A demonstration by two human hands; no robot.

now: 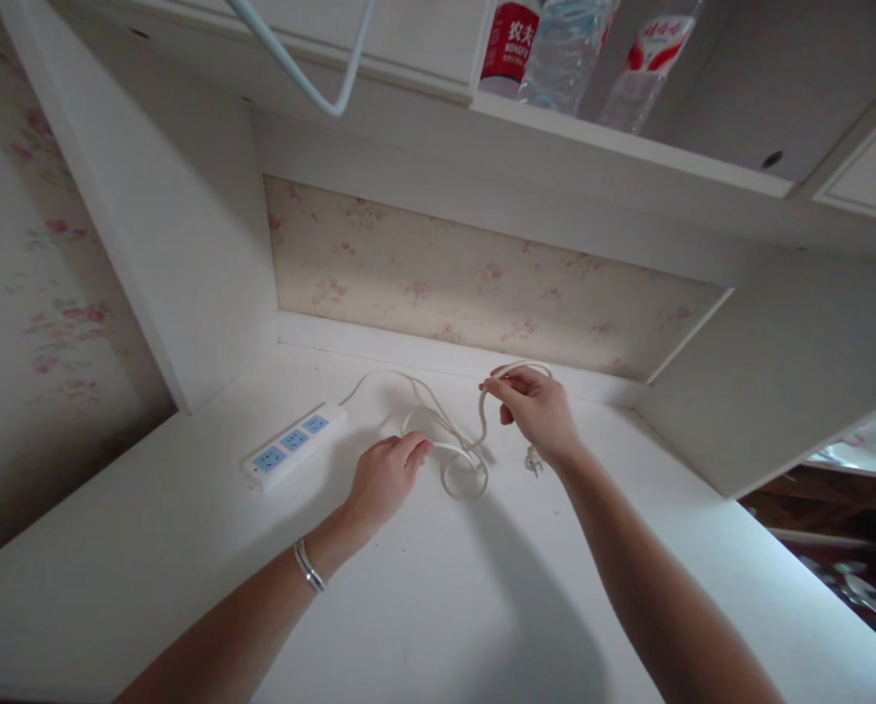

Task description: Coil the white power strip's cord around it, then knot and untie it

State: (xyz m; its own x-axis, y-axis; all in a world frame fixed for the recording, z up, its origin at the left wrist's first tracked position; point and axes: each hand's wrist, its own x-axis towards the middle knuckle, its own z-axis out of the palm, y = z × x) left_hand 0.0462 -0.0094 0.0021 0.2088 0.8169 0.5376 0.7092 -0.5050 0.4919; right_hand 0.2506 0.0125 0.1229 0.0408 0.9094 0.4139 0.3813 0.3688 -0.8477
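A white power strip (295, 445) with blue sockets lies at the left on the white desktop. Its thin white power cord (465, 492) runs from the far end and lies in loose loops near the middle. Between thumb and fingers, my left hand (388, 474) pinches one part of the cord, just left of the loops. Farther right and slightly higher, my right hand (533, 406) is closed on another stretch of it, with a bend arching behind the fingers. The plug (533, 462) dangles or rests just under my right hand; which one I cannot tell.
Overhead, a shelf edge (629, 147) carries a red-labelled bottle (509, 44) and other clear plastic bottles. A pale curved tube (298, 73) hangs at top left. White side panels (189, 225) stand left and right, with floral wallpaper (438, 274) behind.
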